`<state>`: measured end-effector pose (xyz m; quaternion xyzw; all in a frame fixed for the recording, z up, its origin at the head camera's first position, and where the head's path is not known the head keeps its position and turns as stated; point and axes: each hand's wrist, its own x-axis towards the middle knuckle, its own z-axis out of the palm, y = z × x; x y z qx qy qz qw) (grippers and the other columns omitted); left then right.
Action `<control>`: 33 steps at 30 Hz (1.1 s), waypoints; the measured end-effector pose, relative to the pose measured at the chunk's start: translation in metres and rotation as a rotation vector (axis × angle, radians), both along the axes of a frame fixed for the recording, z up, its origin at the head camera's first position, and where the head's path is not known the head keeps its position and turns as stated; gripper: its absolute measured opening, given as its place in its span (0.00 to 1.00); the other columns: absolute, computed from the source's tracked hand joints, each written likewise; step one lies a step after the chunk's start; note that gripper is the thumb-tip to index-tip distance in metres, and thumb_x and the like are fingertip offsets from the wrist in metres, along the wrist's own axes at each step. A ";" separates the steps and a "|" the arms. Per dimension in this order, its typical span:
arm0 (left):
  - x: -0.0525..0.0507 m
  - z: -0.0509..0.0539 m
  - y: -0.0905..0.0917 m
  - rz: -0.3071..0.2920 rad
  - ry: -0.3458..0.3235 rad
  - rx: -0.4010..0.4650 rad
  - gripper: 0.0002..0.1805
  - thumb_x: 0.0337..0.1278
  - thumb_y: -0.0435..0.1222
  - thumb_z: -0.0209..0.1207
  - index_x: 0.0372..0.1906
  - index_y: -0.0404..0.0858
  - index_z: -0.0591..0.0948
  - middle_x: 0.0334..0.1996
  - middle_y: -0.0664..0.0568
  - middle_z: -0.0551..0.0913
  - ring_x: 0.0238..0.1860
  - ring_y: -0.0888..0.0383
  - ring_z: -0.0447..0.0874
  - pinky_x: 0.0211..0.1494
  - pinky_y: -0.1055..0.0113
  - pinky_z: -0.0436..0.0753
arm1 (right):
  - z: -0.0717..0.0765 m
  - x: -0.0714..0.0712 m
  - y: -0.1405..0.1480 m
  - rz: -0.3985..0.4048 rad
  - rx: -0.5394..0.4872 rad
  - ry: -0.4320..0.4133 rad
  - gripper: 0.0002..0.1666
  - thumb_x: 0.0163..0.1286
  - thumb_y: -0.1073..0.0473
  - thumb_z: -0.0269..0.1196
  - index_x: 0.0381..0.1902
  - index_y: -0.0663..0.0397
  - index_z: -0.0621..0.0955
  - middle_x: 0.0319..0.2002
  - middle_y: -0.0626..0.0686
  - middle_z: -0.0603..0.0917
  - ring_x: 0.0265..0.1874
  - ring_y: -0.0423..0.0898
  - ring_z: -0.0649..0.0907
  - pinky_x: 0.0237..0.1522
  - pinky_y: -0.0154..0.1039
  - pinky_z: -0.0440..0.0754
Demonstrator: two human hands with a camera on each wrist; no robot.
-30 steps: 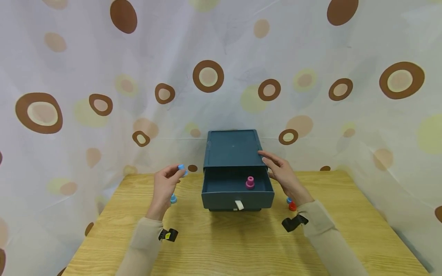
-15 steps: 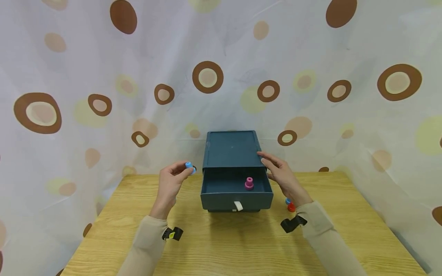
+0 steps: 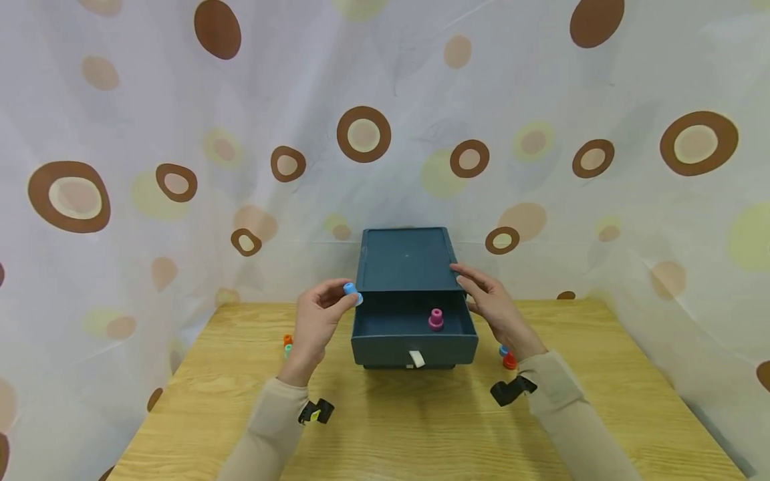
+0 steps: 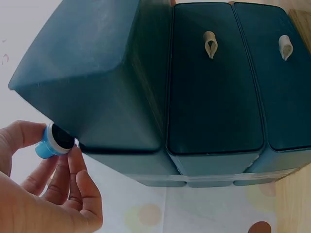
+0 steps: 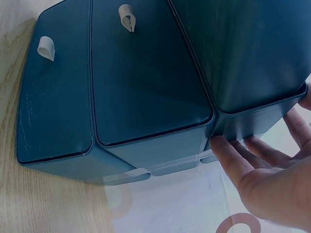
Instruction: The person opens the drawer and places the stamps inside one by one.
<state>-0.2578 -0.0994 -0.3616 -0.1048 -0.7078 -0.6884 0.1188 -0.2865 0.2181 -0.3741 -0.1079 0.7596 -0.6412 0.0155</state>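
Note:
A small blue toy stamp (image 3: 351, 292) is pinched between the thumb and fingers of my left hand (image 3: 317, 317), at the left edge of the pulled-out top drawer (image 3: 385, 350). In the left wrist view the stamp (image 4: 45, 147) shows a white rim and a dark face, beside the drawer's wall. Inside the drawer stands a pink stamp (image 3: 436, 321). My right hand (image 3: 496, 308) rests on the right side of the dark blue drawer cabinet (image 3: 406, 259). Its extended fingers (image 5: 232, 158) touch the cabinet's side in the right wrist view.
An orange stamp (image 3: 287, 340) and a mint one (image 3: 288, 351) are on the wooden table (image 3: 385, 427), left of the cabinet. To its right are a blue stamp (image 3: 503, 350) and a red one (image 3: 510, 361), near my right wrist. A spotted curtain (image 3: 397, 80) hangs behind.
My left hand has moved right with the blue stamp, from beside the cabinet to the drawer's left edge. The orange and mint stamps have come into sight. My right hand stays put.

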 end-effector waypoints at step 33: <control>0.008 0.025 0.044 -0.106 0.133 -0.410 0.11 0.56 0.37 0.69 0.45 0.40 0.87 0.37 0.51 0.88 0.34 0.59 0.82 0.40 0.66 0.82 | -0.003 -0.001 0.001 0.001 0.007 0.007 0.34 0.76 0.40 0.51 0.74 0.45 0.65 0.77 0.54 0.56 0.77 0.58 0.54 0.71 0.67 0.56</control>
